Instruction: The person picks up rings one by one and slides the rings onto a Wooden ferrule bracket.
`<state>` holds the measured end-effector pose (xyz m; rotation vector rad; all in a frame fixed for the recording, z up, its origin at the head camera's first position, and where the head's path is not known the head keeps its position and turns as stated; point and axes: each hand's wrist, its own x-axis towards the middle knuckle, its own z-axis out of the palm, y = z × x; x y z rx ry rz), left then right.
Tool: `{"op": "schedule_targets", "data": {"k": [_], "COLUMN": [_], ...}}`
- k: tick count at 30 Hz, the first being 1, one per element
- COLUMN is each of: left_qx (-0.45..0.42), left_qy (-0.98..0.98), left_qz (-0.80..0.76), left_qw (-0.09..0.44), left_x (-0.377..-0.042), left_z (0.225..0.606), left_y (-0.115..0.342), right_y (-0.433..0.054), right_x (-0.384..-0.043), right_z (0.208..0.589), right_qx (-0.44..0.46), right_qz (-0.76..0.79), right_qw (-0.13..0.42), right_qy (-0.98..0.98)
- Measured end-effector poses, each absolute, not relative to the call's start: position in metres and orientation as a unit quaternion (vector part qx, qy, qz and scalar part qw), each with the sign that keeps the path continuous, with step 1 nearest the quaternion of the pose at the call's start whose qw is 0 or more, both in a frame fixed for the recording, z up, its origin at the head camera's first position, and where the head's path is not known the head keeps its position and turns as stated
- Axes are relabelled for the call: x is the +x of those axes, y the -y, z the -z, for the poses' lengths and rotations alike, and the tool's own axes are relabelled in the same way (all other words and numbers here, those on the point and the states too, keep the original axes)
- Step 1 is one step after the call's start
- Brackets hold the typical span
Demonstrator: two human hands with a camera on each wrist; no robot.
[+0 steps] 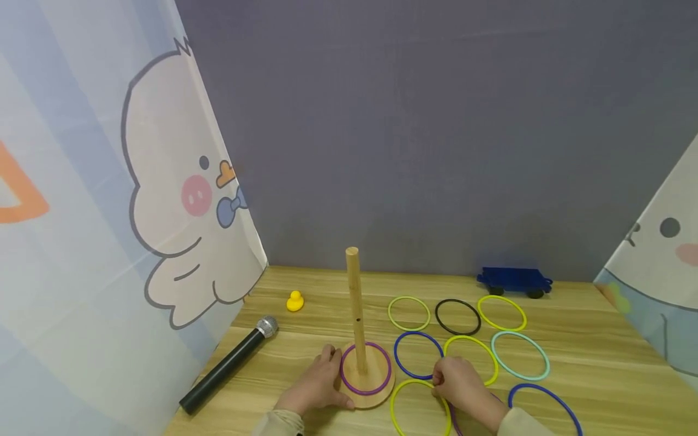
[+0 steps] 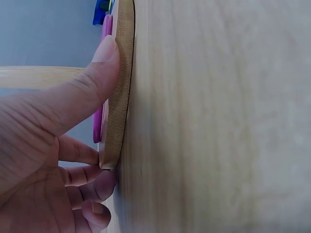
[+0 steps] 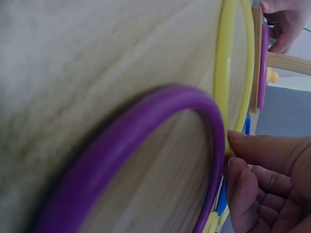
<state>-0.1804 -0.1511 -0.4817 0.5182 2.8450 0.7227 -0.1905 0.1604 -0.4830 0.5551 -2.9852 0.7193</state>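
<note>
A wooden ring stand (image 1: 355,297) with an upright post and round base stands at the front middle. One purple ring (image 1: 366,392) lies on its base around the post. My left hand (image 1: 317,383) holds the base at its left edge; in the left wrist view the thumb (image 2: 106,60) presses the rim and the fingers spread along it. To the right of the stand, my right hand (image 1: 463,387) pinches a yellow ring (image 3: 223,53) at its edge between thumb and index finger. Another purple ring (image 3: 112,150) lies beneath the right hand, mostly hidden in the head view.
Several rings lie right of the stand, among them a black ring (image 1: 438,318), a dark blue ring (image 1: 396,357) and a turquoise ring (image 1: 547,363). A blue toy wagon (image 1: 514,279) stands at the back right. Left are a yellow toy duck (image 1: 295,301) and a microphone (image 1: 226,368).
</note>
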Motion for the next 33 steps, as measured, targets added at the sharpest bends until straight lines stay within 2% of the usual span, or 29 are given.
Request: {"op": "schedule_targets", "data": {"k": [7, 11, 15, 20, 25, 33], "left_qx": [0.175, 0.176, 0.173, 0.171, 0.172, 0.176], "left_qy": [-0.952, -0.951, -0.952, -0.952, -0.948, -0.946], "left_qz": [-0.236, -0.237, -0.235, -0.236, -0.248, -0.257], "left_qw": [0.085, 0.088, 0.09, 0.093, 0.097, 0.094], "left_x": [-0.182, -0.182, -0.182, -0.182, -0.182, -0.18], "left_z": [0.485, 0.485, 0.485, 0.484, 0.484, 0.483], "left_y": [0.151, 0.151, 0.151, 0.152, 0.153, 0.153], "right_y": [-0.165, -0.172, -0.174, -0.165, -0.147, -0.112], "right_x": [-0.195, -0.196, -0.197, -0.197, -0.191, -0.185], "right_z": [0.486, 0.475, 0.446, 0.395, 0.339, 0.279], "right_qx": [0.207, 0.237, 0.252, 0.25, 0.231, 0.211], "right_qz": [-0.227, -0.299, -0.396, -0.505, -0.587, -0.68], "right_qw": [0.011, -0.041, -0.103, -0.148, -0.134, -0.036], "right_qy": [0.952, 0.923, 0.877, 0.813, 0.764, 0.701]}}
